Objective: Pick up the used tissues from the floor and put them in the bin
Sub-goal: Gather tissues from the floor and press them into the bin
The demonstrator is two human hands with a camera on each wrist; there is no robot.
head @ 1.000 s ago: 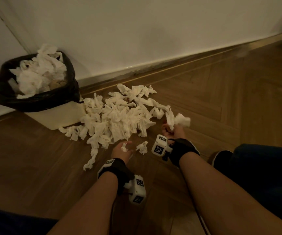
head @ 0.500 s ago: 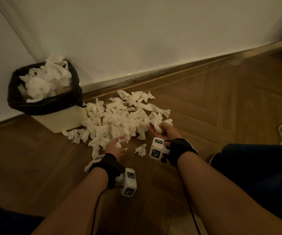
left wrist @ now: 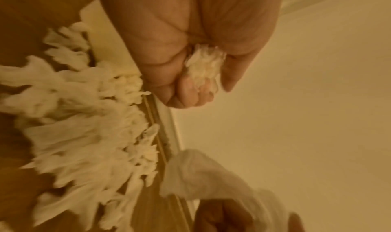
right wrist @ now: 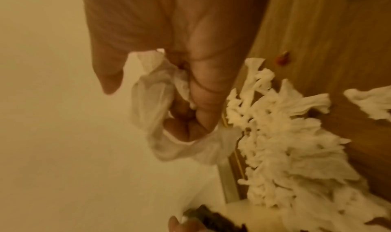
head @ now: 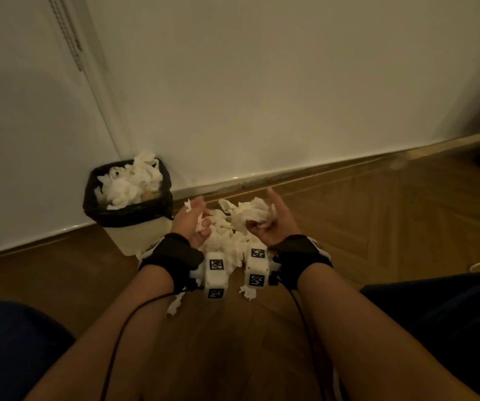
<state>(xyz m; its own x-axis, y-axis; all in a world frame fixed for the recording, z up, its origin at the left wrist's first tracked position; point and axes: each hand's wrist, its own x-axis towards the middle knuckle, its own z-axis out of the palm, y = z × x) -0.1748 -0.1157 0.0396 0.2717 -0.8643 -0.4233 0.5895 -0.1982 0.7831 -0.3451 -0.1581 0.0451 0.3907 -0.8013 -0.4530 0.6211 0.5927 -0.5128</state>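
Holding a small crumpled white tissue wad point(left wrist: 202, 68) in my left hand point(head: 193, 224) and a bigger loose one point(head: 254, 214) in my right hand point(head: 273, 224), both with curled fingers, I judge it best to carry them fully over the black-lined white plastic bin point(head: 134, 218) at my left before letting go, since it is already heaped. The wads have no clear long axis; the remaining white tissue pile point(head: 227, 244) lies on the brown wooden floor point(head: 377, 215), stretching from the bin toward my right.

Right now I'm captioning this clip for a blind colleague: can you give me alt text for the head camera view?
Both raised hands grip crumpled tissue, a small wad in the left hand and a bigger bunch in the right hand, above a tissue pile on the wooden floor. Left of them stands a black-lined bin, heaped with tissues, against a white wall.
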